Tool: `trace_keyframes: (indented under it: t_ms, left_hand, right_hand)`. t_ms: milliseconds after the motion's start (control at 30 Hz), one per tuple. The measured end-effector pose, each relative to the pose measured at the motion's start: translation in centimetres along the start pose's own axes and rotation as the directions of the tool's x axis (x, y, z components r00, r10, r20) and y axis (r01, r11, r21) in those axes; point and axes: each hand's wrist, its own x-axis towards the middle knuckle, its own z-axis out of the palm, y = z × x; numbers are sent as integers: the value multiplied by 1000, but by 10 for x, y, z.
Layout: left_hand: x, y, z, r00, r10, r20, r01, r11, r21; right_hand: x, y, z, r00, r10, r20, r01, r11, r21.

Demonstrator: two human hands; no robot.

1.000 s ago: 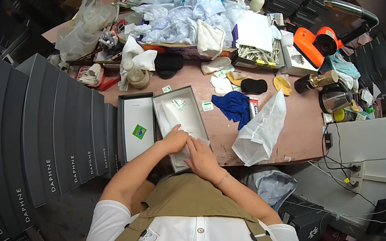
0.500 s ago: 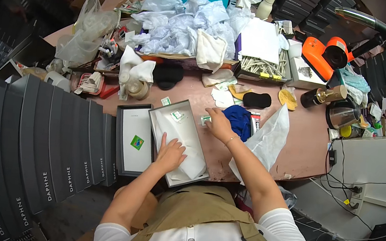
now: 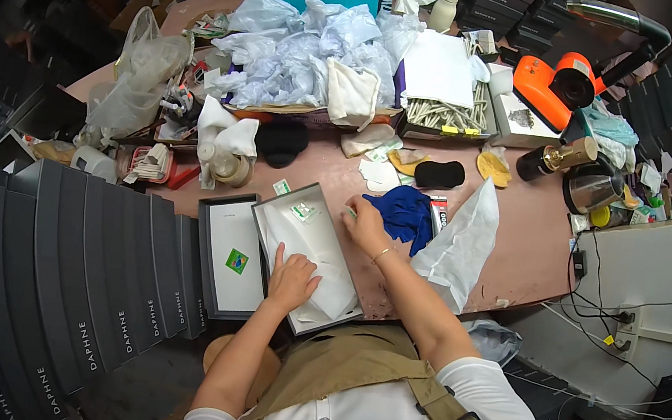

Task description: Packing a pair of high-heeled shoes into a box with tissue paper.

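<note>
Since a second ago, when both hands lay together at the near end of the box, the right hand [image 3: 366,224] has gone out to the far right edge and the left hand [image 3: 292,277] has stayed on the paper. Largest in view, the reddish-brown wooden table [image 3: 525,237] spreads across the middle, crowded along its far side, and a row of dark grey lidded cardboard boxes [image 3: 46,255] stands stacked on edge to the person's left. On the table's near edge sits the open grey cardboard box lined with white tissue paper [image 3: 307,245], and its grey lid with a white inside and a small green sticker [image 3: 231,255] lies just beside it on the left, touching it. A heap of crumpled pale blue-white tissue paper [image 3: 305,60] fills the far side of the table, and a translucent white plastic bag [image 3: 460,245] lies to the right of the box. Between bag and box rests a crumpled dark blue cloth [image 3: 404,215], touching the right hand. Further off stands an orange and black machine [image 3: 555,86]. The left hand lies flat with fingers spread, pressing the tissue in the near half of the box, grasping nothing. The right hand rests at the box's far right rim beside the blue cloth, fingers curled; whether it pinches anything I cannot tell.
</note>
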Motion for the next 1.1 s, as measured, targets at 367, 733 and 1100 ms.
trace_keyframes:
  t_ms: [367, 733, 1100]
  left_hand:
    - [-10, -2, 11, 997, 0, 76, 3, 999, -41]
    - [34, 80, -48, 884, -236, 404, 467, 399, -789]
    - [25, 128, -21, 936, 47, 348, 319, -528, -787]
  right_hand:
    - [-114, -43, -137, 966, -127, 223, 247, 696, -674]
    - [-117, -9, -266, 936, -55, -348, 18, 994, -106]
    - [-171, -161, -184, 445, -532, 721, 85, 826, 558]
